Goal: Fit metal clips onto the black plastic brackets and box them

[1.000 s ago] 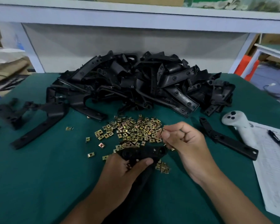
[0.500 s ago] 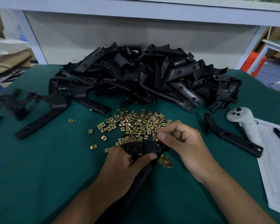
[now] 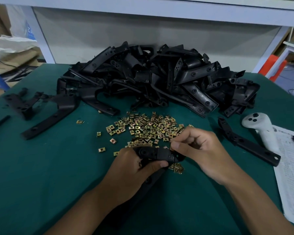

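We hold a matte black plastic bracket [image 3: 157,154] over the green felt tabletop [image 3: 41,167]: left hand [image 3: 132,170] wrapped round it, right hand [image 3: 199,150] in a narrow pinching grip at its end. Brassy square clips [image 3: 148,128] lie scattered just beyond.

We have only one view, a wide-angle camera worn on the head, looking forward and down over a green table [image 3: 41,175]. It sits close above the two forearms, which enter from the bottom edge, so the left hand [image 3: 134,168] and right hand [image 3: 202,153] fall near the middle of the picture. Farther out we see the scattered metal clips [image 3: 148,128], then the pile of black brackets [image 3: 159,78] against a pale back panel [image 3: 143,31] under a shelf edge. The wide lens bends straight lines near the borders. At the right margin the view takes in a white controller [image 3: 260,126] and a sheet of paper [image 3: 292,167].
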Motion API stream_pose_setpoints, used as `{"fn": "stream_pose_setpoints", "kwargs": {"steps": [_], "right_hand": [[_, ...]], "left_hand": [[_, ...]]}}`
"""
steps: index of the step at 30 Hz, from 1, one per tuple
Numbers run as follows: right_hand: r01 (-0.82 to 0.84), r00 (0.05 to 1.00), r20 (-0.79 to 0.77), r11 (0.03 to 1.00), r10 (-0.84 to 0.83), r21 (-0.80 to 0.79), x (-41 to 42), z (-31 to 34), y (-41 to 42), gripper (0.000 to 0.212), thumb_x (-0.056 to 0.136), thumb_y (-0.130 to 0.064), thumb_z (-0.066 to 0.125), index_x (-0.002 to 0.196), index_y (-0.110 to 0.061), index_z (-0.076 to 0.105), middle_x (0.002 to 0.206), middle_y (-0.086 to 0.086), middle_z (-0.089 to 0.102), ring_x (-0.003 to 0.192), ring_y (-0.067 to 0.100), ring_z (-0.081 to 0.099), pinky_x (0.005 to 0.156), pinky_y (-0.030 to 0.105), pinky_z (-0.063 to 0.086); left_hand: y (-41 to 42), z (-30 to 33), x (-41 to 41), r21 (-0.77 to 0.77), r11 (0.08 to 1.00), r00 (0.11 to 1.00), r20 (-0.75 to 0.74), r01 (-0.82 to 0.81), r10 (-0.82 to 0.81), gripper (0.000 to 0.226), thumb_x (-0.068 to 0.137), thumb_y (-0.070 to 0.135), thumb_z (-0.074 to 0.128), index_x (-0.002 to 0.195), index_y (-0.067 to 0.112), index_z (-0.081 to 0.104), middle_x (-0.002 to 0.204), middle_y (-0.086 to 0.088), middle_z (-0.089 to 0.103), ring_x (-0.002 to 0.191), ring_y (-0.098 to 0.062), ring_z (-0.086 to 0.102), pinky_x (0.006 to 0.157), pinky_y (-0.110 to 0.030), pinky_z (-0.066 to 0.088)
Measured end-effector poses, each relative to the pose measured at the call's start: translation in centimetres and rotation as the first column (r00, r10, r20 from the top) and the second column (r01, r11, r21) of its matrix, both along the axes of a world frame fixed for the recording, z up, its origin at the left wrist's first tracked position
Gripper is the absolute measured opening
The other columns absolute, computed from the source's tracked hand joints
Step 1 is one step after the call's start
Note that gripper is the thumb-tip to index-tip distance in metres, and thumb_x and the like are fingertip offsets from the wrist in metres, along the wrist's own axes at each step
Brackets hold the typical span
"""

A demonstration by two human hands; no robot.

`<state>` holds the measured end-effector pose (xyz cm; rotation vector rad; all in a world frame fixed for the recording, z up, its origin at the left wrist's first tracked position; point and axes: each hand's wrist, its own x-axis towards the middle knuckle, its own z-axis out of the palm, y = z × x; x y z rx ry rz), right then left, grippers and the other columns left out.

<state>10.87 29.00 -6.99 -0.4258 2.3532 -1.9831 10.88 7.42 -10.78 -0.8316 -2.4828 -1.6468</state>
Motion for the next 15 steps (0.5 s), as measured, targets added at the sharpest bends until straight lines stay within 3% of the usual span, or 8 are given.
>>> {"fn": "stream_pose_setpoints", "kwargs": {"steps": [2, 5, 9, 12, 15], "right_hand": [[-0.021, 1.0, -0.001, 0.999, 0.021, 0.05, 0.0, 0.2, 0.3, 0.005, 0.084, -0.028, 0.074, 0.084, -0.023, 0.074, 0.082, -0.001, 0.075, 0.073, 0.007, 0.068, 0.067, 0.015, 0.05], [-0.053, 0.999, 0.001, 0.993, 0.053, 0.106, 0.2, 0.4, 0.7, 0.004, 0.083, -0.028, 0.075, 0.084, -0.024, 0.074, 0.083, -0.003, 0.075, 0.074, 0.005, 0.068, 0.067, 0.014, 0.049], [-0.062, 0.998, 0.012, 0.996, 0.061, 0.07, 0.2, 0.5, 0.7, 0.006, 0.083, -0.024, 0.075, 0.084, -0.018, 0.074, 0.082, 0.001, 0.076, 0.072, 0.008, 0.068, 0.066, 0.016, 0.051], [-0.044, 0.999, 0.021, 0.999, 0.044, 0.019, 0.3, 0.4, 0.4, 0.006, 0.083, -0.024, 0.074, 0.082, -0.018, 0.073, 0.079, 0.001, 0.075, 0.07, 0.008, 0.067, 0.065, 0.015, 0.051], [-0.044, 0.999, -0.005, 0.998, 0.044, 0.04, 0.5, 0.4, 0.3, 0.006, 0.083, -0.027, 0.076, 0.081, -0.021, 0.073, 0.08, 0.0, 0.073, 0.071, 0.01, 0.065, 0.065, 0.019, 0.051]], "left_hand": [[-0.1, 0.1, 0.0, -0.034, 0.999, 0.999, -0.027, 0.017, -0.018, 0.01, 0.086, 0.063, 0.063, 0.095, 0.067, 0.064, 0.079, 0.022, 0.069, 0.068, -0.004, 0.065, 0.058, -0.024, 0.049], [-0.1, 0.5, 0.1, -0.056, 0.997, 0.997, -0.048, 0.056, -0.058, 0.013, 0.088, 0.057, 0.064, 0.094, 0.069, 0.062, 0.08, 0.032, 0.067, 0.07, 0.005, 0.064, 0.059, -0.009, 0.043], [-0.1, 0.4, 0.0, -0.043, 0.998, 0.998, -0.039, 0.047, -0.049, 0.012, 0.087, 0.059, 0.064, 0.094, 0.068, 0.063, 0.077, 0.027, 0.068, 0.067, 0.001, 0.063, 0.057, -0.013, 0.043], [0.0, 0.7, 0.1, -0.013, 0.999, 0.997, -0.063, 0.052, -0.053, 0.02, 0.09, 0.05, 0.067, 0.091, 0.069, 0.062, 0.069, 0.034, 0.062, 0.06, 0.011, 0.057, 0.054, -0.002, 0.034], [-0.1, 1.1, 0.1, -0.039, 0.997, 0.995, -0.078, 0.064, -0.067, 0.028, 0.091, 0.046, 0.068, 0.091, 0.072, 0.059, 0.071, 0.038, 0.061, 0.062, 0.014, 0.056, 0.056, 0.0, 0.034]]}}
